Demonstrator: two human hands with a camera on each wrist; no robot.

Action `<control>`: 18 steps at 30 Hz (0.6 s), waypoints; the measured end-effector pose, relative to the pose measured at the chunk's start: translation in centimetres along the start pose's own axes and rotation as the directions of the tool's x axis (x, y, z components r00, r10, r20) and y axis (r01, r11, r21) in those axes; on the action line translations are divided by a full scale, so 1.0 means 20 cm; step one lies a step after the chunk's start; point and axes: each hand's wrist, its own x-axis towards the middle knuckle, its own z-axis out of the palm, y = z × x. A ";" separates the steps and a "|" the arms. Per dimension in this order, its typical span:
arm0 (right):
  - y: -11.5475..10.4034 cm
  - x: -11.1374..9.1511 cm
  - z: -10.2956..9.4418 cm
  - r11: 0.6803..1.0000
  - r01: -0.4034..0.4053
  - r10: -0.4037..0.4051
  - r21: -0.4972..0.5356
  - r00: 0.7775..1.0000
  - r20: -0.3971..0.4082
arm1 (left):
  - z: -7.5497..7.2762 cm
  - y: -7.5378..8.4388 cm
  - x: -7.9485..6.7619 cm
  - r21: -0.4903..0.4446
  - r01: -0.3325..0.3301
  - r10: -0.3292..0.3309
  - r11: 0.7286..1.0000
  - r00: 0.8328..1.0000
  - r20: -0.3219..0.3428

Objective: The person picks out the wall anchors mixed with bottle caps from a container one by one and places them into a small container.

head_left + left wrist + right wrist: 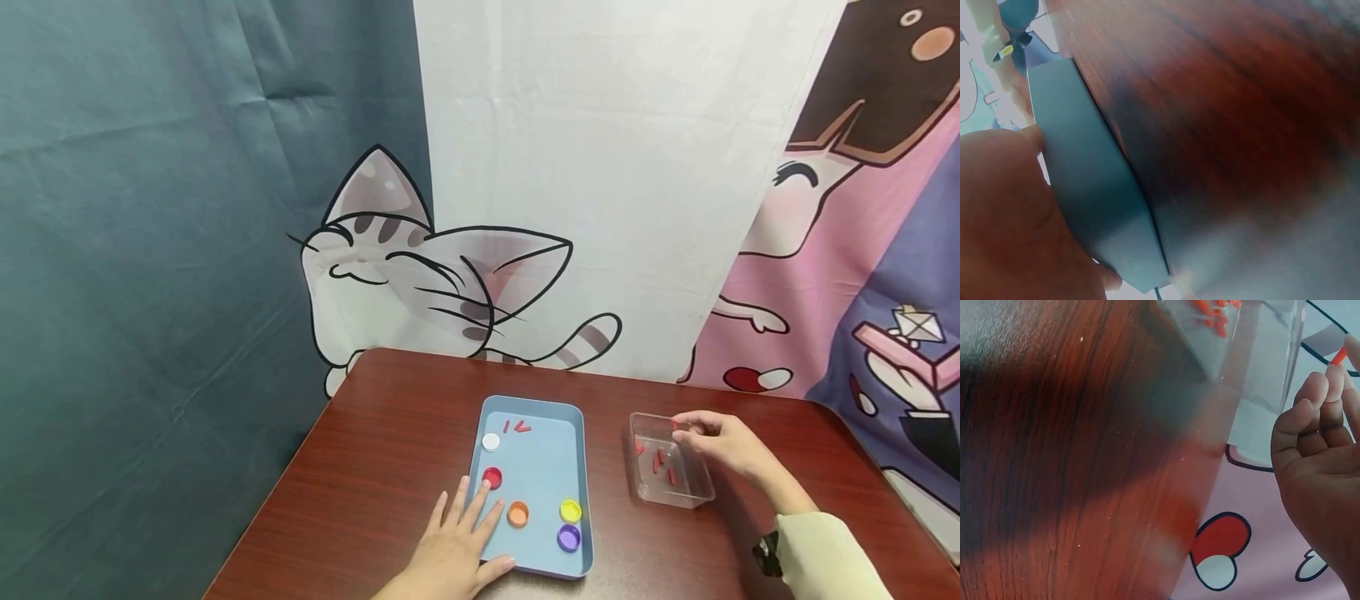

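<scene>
A blue tray lies on the table, with three thin red sticks near its far end. My left hand, fingers spread, rests over the tray's near left corner, a fingertip right at a red round cap. In the left wrist view the thumb and fingers lie along the tray's outer wall. Over the far right side of a clear plastic box, my right hand pinches a small red stick between its fingertips. Several more red sticks lie inside the box.
Also in the tray are a white cap, an orange cap, a yellow cap and a purple cap. The dark red wooden table ends at a cartoon-printed cloth backdrop.
</scene>
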 end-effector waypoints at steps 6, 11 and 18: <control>0.03 0.01 -0.01 1.000 -0.010 0.010 0.007 1.000 0.007 | 0.00 0.00 0.00 0.002 -0.002 0.002 1.000 1.000 -0.002; 0.03 0.02 -0.02 1.000 -0.016 0.016 0.023 1.000 0.009 | -0.01 0.00 0.00 -0.006 -0.001 0.001 1.000 1.000 0.002; 0.04 0.04 -0.03 0.999 -0.016 0.015 0.039 1.000 0.016 | -0.01 0.00 0.00 -0.019 0.002 -0.002 1.000 1.000 0.006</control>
